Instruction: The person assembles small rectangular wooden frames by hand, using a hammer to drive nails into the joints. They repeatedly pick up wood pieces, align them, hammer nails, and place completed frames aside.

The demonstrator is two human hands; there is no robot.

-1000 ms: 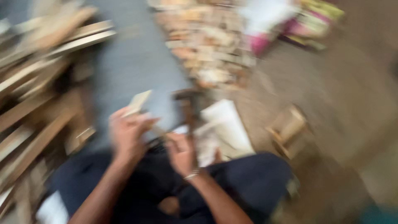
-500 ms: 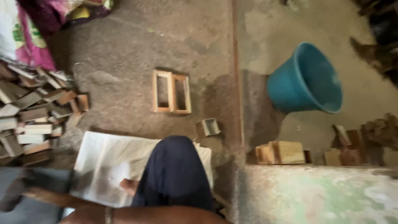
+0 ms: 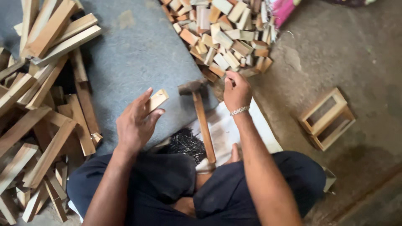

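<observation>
My left hand (image 3: 136, 121) holds a small light wooden block (image 3: 157, 99) between thumb and fingers, above a grey mat (image 3: 134, 58). My right hand (image 3: 236, 91) reaches out to the near edge of a heap of small wooden blocks (image 3: 222, 33), fingers curled at the pile; whether it grips a block I cannot tell. A hammer (image 3: 200, 115) with a wooden handle lies between the hands, head away from me. A pile of dark nails (image 3: 186, 143) sits on a white sheet (image 3: 228, 134) by my crossed legs.
Long wooden slats (image 3: 37, 92) are stacked on the left. A small open wooden frame box (image 3: 327, 118) stands on the concrete floor to the right. A pink bag (image 3: 284, 10) lies behind the block heap.
The view swung right toward a blue bucket half a second ago and has come back to the mat. My right hand has moved from the lap out to the block heap.
</observation>
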